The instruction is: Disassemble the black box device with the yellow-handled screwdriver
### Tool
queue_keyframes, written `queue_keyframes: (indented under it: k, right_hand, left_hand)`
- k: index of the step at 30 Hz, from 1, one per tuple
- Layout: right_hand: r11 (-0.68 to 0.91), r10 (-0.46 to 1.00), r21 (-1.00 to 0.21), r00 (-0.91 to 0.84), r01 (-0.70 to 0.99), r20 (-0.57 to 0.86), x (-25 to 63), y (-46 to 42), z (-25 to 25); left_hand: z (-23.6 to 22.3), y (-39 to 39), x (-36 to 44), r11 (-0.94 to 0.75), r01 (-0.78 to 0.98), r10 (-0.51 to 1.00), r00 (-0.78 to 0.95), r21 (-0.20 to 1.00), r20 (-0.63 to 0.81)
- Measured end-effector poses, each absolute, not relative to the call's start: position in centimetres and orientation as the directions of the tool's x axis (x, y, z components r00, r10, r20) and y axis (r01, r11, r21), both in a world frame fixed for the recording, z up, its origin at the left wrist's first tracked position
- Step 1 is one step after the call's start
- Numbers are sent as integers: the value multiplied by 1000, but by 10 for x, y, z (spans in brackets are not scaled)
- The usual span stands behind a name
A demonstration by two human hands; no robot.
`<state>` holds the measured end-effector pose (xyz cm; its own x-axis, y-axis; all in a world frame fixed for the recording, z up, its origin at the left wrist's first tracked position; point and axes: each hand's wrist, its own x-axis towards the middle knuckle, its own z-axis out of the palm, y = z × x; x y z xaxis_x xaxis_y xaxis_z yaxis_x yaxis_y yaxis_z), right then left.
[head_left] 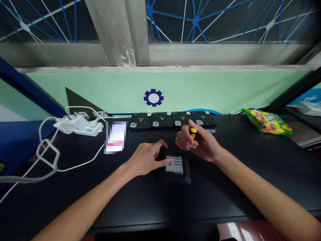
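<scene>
A flat black device box (187, 172) with a white printed label lies on the black table in front of me. My left hand (149, 157) grips it at its left side, thumb on top by the label and fingers around the far edge. Just above and to the right of the box, my right hand (200, 140) is closed round what looks like a screwdriver (193, 131). Only the yellow-and-black end of its handle shows; the shaft and tip are hidden by the hand.
Several similar black boxes (162, 119) stand in a row along the wall. A phone (116, 137) with a lit, blurred screen lies left, beside a white power strip (87, 127) with trailing cables (75, 169). A yellow-green snack bag (268, 122) lies far right.
</scene>
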<state>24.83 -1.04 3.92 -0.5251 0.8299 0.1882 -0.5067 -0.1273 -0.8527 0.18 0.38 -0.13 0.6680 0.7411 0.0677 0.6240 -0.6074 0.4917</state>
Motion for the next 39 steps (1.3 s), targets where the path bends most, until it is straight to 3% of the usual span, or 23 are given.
queue_keyframes:
  k: [11, 19, 39]
  right_hand:
    - [-137, 822, -794, -515, -592, 242, 248, -11, 30]
    - [-82, 847, -825, -475, -560, 238, 248, -8, 33]
    - [-137, 823, -813, -522, -567, 225, 247, -11, 35]
  left_hand:
    - [-1, 4, 2, -601, 629, 744, 666, 493, 58]
    - [0, 4, 1, -600, 629, 743, 668, 494, 52]
    - [3, 3, 2, -615, 639, 738, 673, 462, 51]
